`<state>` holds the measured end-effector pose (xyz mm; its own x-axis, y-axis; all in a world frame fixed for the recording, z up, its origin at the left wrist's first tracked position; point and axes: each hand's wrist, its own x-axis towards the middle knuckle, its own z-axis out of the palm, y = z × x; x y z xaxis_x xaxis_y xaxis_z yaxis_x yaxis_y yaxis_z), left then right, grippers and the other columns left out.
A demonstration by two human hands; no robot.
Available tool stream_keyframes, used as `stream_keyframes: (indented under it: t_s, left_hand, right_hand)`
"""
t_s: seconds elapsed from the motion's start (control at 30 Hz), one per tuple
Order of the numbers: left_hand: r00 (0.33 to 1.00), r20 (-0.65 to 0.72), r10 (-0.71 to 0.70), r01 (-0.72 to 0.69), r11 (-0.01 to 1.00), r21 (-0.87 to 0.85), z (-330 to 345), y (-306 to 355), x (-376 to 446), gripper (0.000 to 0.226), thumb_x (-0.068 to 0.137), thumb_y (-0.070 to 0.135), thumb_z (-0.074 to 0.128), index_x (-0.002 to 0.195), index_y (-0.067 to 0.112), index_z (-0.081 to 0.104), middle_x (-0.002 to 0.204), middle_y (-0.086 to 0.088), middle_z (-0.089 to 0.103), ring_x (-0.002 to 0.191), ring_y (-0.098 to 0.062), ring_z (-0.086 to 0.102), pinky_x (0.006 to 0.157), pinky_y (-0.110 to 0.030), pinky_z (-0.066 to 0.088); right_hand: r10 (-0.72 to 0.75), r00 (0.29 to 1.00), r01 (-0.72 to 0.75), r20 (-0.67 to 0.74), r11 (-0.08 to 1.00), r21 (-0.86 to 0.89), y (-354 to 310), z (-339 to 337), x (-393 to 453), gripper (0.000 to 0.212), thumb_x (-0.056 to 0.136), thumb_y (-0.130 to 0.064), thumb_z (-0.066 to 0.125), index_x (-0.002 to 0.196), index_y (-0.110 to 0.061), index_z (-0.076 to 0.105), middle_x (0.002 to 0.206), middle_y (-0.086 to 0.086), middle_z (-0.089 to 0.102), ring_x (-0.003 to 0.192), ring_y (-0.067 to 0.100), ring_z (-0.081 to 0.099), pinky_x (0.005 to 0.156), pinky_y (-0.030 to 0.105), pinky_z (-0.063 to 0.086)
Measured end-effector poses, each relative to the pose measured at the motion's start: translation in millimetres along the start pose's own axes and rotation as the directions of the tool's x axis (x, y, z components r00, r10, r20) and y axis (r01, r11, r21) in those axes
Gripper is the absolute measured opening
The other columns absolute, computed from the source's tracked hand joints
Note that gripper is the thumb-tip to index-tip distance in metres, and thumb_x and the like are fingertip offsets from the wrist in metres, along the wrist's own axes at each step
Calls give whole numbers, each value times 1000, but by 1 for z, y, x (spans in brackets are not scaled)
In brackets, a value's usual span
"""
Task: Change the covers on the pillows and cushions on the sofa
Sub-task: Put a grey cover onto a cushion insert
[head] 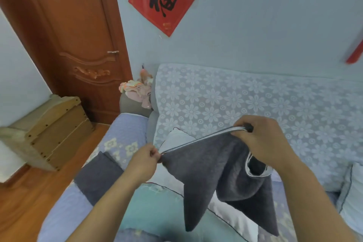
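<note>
above the sofa [255, 100] hangs the grey cover [216, 173], limp and empty, zip edge pulled taut. right hand [263, 139] pinches the zip end, left hand [145, 161] the other corner. yanking may jam the zip in the fabric.

Both forearms bare, reaching forward and up from lower frame. Left hand [143, 160] lower, fingers curled, thumb and fingertips pinching the grey cover [216, 171] at its near corner. Right hand [261, 139] higher, knuckles up, fingers curled, gripping the cover's far edge. Hands well apart.
</note>
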<state>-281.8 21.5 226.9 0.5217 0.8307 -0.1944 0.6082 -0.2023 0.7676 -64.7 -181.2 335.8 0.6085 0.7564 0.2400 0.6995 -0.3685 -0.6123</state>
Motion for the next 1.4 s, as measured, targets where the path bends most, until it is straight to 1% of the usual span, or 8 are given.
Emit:
stream_keyframes:
  t_s: [0.23,0.4,0.57,0.77,0.9,1.07,1.2,1.4]
  left_hand:
    - [978,-193,76,-84,996,-32,17,-14,13,4,96,31,63,96,31,59,107,1,55,102,-20,57,85,-37,49]
    - [982,153,111,-54,941,-333,48,-7,-2,47,70,74,65,110,48,67,129,11,57,119,-5,58,101,-29,49]
    - [938,342,54,-6,990,-141,65,-24,-12,60,76,65,60,135,53,51,150,20,30,140,-7,33,120,-42,32]
    - [604,797,-4,-100,992,81,72,-20,-39,24,84,29,58,106,32,68,113,40,56,103,15,54,82,-12,45]
    - [457,880,-126,-317,902,294,84,-28,-47,17,85,9,52,93,20,62,86,10,61,84,-10,53,70,-19,41]
    - [676,708,-204,-174,890,422,83,-62,-31,40,81,4,44,104,20,73,107,-9,74,98,-28,68,74,-29,54]
    - [973,199,-118,47,943,329,38,-44,22,34,88,0,42,97,18,69,107,-14,69,91,-29,63,76,-32,54]
    - [869,-359,341,-275,935,224,-84,94,82,34,88,3,48,108,21,68,109,-9,67,105,-33,60,89,-44,53]
  right_hand:
    - [-57,971,40,232,996,77,-19,15,-1,12,82,-31,78,75,-34,69,67,-13,64,65,1,58,61,14,42]
    - [-113,929,65,353,987,145,-31,19,-10,16,80,-30,81,72,-32,67,67,-12,62,61,0,54,61,12,42]
    - [-129,833,57,538,987,149,-24,25,-28,11,80,-31,80,80,-29,69,71,-12,62,64,-1,54,64,17,43]
    - [-162,749,41,642,979,199,-13,26,-46,11,81,-28,80,80,-28,69,69,-17,61,65,-2,54,64,14,41]
    - [-87,808,-23,582,984,178,-2,21,-46,11,80,-28,81,79,-25,70,64,-19,57,62,-4,51,65,13,41]
    - [-30,812,-49,583,992,119,18,15,-46,13,80,-33,81,78,-31,68,61,-23,55,61,-4,51,64,12,41]
    - [70,787,-120,613,992,41,34,17,-44,18,85,-42,74,75,-29,68,57,-17,49,53,0,45,57,17,39]
    - [197,975,-167,98,952,-257,61,-37,23,23,91,-31,69,73,-21,59,69,-7,57,65,14,52,58,28,37]
